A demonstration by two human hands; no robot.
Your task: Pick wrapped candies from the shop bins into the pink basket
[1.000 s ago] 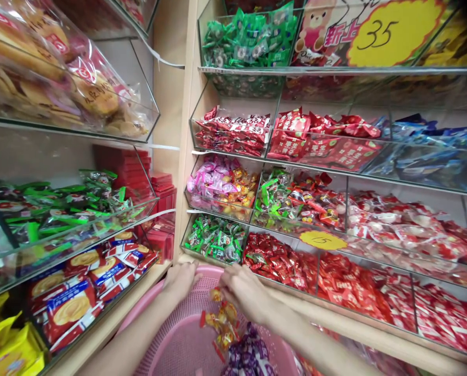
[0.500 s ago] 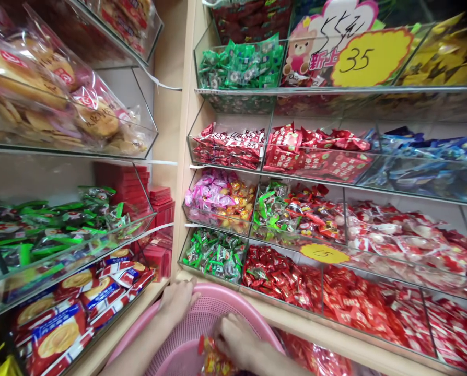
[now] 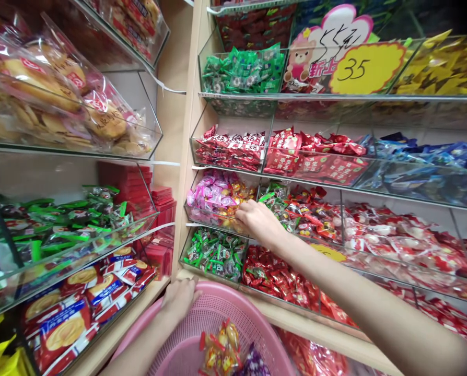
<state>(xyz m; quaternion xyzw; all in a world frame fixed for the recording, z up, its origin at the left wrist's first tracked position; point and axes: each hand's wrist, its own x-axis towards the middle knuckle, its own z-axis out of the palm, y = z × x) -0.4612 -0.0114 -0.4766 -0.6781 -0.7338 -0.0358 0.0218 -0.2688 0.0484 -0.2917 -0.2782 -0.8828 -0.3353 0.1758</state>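
Note:
A pink plastic basket [image 3: 253, 308] with mesh walls is in the lower middle. My left hand [image 3: 179, 297] is closed over its far rim on the left side. Inside it lie orange-and-yellow wrapped candies [image 3: 222, 347] with red ends and purple wrapped candies [image 3: 254, 361]. My right hand [image 3: 257, 219] is raised at the front of a clear shelf bin, its fingers curled downward beside orange wrapped candies [image 3: 244, 192]. Pink-purple candies [image 3: 213, 190] fill the left part of that bin. The fingertips are hidden, and whatever they hold cannot be made out.
Clear bins of wrapped sweets line the shelves: green candies [image 3: 213, 253] below, red candies [image 3: 272, 274] beside them. A yellow price card [image 3: 366, 68] hangs above. Bagged pastries [image 3: 53, 99] and blue-and-red biscuit packs [image 3: 65, 329] stand at left. The wooden shelf edge [image 3: 315, 331] borders the basket.
My right hand has left the basket and moved up to the bin of pink and orange candies. Orange candies now lie free in the basket, and purple ones show. My left hand stays on the rim.

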